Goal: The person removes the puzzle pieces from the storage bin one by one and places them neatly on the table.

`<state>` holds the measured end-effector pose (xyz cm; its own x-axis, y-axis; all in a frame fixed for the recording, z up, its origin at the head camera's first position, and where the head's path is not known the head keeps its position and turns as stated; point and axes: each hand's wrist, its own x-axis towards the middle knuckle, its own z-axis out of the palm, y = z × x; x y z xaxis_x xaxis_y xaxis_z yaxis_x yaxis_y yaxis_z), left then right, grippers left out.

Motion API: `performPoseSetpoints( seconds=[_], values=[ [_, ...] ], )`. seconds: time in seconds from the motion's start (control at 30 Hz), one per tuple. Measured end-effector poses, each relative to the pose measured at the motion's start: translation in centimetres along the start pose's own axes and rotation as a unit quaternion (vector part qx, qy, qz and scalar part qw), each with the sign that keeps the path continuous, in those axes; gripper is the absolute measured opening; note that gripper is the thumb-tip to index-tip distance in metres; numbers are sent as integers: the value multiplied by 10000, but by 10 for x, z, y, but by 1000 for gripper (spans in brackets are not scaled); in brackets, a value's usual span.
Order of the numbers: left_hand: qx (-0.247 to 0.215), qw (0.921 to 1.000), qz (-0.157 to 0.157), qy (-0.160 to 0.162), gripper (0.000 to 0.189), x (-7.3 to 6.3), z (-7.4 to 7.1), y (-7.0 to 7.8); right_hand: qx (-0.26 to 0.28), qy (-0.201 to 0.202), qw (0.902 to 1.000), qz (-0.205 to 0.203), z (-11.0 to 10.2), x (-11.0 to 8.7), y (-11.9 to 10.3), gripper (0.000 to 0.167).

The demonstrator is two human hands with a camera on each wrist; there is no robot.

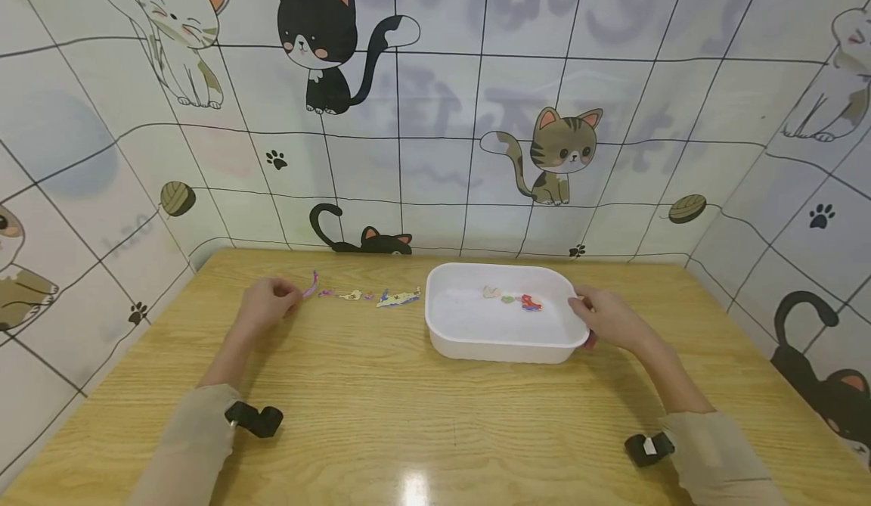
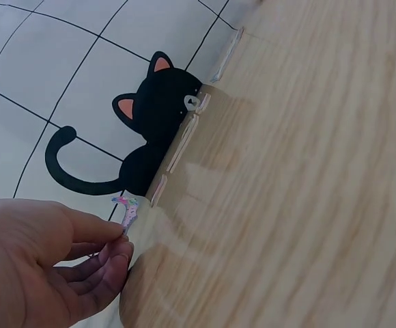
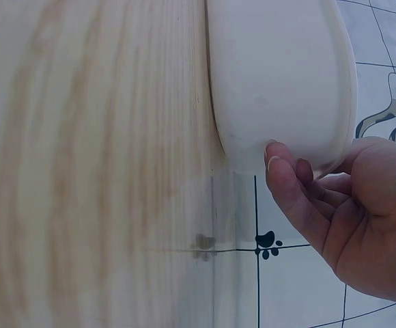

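Note:
My left hand (image 1: 267,305) pinches a small flat pinkish-purple cutout (image 1: 312,285) between thumb and fingertips, at the left end of a row on the table. In the left wrist view this cutout (image 2: 130,213) stands up from the fingertips. To its right lie a small pink cutout (image 1: 326,293), a cream one (image 1: 351,295), another small pink one (image 1: 368,296) and a long yellow-and-blue one (image 1: 398,297). My right hand (image 1: 615,318) grips the right end of a white plastic tub (image 1: 503,350), thumb at the rim and fingers beneath in the right wrist view.
Inside the tub lie a red-and-blue cutout (image 1: 531,303), a green one (image 1: 507,299) and a pale one (image 1: 491,292). The wooden table (image 1: 422,415) meets a cat-patterned wall covering (image 1: 435,143) at the back and on both sides.

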<state>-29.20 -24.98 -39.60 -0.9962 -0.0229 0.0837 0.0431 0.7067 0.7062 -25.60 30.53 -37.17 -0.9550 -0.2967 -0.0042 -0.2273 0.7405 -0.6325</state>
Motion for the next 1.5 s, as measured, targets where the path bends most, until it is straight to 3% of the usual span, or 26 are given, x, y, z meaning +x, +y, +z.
performPoseSetpoints(
  seconds=[0.53,0.8,0.93,1.13,1.5],
  values=[
    [149,9998,-101,-116,23,2,-2,-3,-72,-11,10000,42,1,-1,-2,43],
    [-90,9994,-252,-201,27,3,-3,-3,-4,-2,10000,14,1,0,-1,40],
    [-148,9997,-159,-129,29,3,-4,-1,0,-1,10000,9,1,0,-1,37],
    [-132,9998,127,14,30,3,-1,13,-37,0,10000,10,1,0,-1,36],
    [-464,9970,613,-15,25,4,15,47,-46,17,10000,53,1,-2,-4,40]
  ],
)
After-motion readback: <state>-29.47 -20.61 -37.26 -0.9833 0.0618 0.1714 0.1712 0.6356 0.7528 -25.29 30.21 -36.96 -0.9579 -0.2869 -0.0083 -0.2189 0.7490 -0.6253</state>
